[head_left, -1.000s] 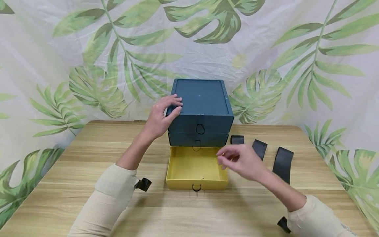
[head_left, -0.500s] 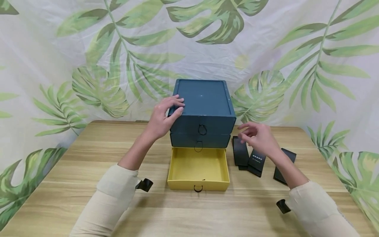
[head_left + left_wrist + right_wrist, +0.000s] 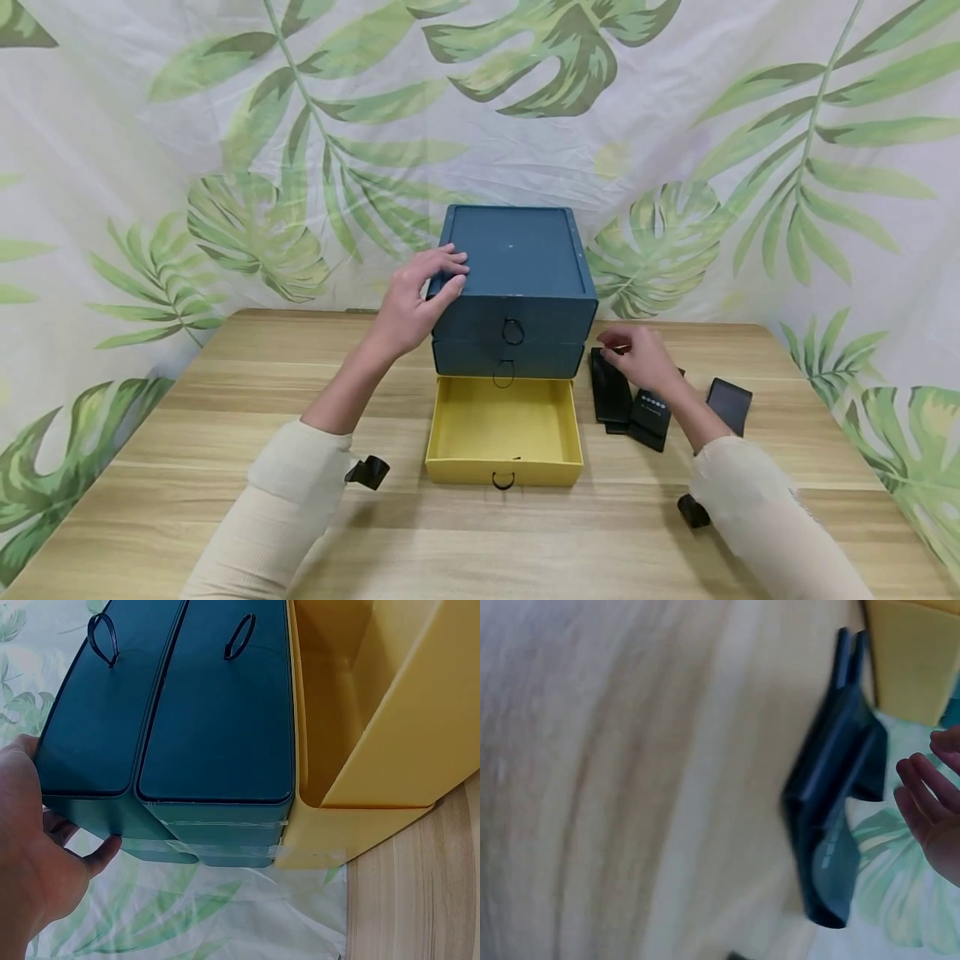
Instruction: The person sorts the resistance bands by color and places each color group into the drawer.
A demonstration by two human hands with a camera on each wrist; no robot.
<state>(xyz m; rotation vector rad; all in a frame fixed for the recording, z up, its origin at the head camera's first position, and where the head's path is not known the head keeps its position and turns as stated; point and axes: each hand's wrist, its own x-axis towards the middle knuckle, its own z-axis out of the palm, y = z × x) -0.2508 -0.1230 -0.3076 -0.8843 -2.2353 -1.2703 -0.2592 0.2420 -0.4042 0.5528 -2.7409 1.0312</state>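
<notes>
A stack of drawers stands mid-table: two blue ones (image 3: 513, 258) above a yellow drawer (image 3: 465, 472) that is pulled out. My left hand (image 3: 408, 300) rests on the upper left edge of the stack; the left wrist view shows its fingers and thumb (image 3: 103, 855) around the corner. Right of the stack, my right hand (image 3: 643, 357) hovers over flat black cases (image 3: 611, 392), fingers loosely bent with nothing between them. A second black case (image 3: 649, 421) bears white marks. In the right wrist view the cases (image 3: 825, 772) are blurred and the hand is apart from them.
Another black case (image 3: 730, 402) lies farther right, partly behind my right forearm. Black ring pulls (image 3: 513, 332) hang on the drawer fronts. A leaf-patterned cloth (image 3: 360, 142) hangs behind the wooden table (image 3: 480, 550). Each sleeve carries a small black wrist mount (image 3: 369, 472).
My right hand has moved from above the yellow drawer's right side to the right and back, over the black cases, then lower. The left hand has stayed on the stack.
</notes>
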